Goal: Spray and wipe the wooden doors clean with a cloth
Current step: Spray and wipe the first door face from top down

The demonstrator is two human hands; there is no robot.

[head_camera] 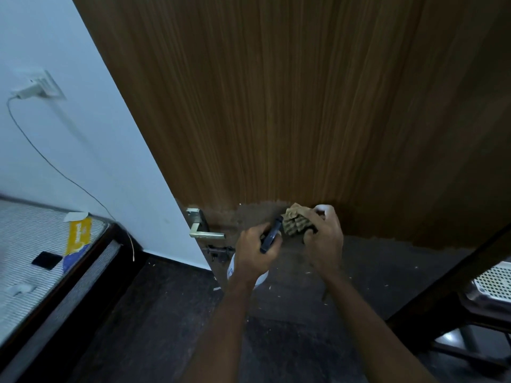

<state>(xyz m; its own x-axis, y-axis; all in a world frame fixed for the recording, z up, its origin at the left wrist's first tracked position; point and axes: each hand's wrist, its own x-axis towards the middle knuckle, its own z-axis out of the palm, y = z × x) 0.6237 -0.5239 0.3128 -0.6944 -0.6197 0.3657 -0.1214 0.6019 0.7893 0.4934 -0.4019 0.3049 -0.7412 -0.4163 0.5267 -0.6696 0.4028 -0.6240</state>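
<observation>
A tall brown wooden door (290,106) fills the view ahead, its metal lever handle (203,230) at the lower left edge. My left hand (254,251) grips a spray bottle (244,272) with a white body and a dark trigger head (271,234). To its right, my right hand (322,239) holds a crumpled tan waffle-weave cloth (294,221) bunched in its fingers, low before the door. A white rounded object (325,209) shows just behind the right hand; I cannot tell what it is.
A white wall (83,134) with a socket and plugged charger (33,88) stands left of the door. A bed with a striped mattress (33,258) and a yellow packet (78,234) lies at lower left. The dark floor (166,313) has scattered specks. A dark frame and white mesh object (495,280) sit at lower right.
</observation>
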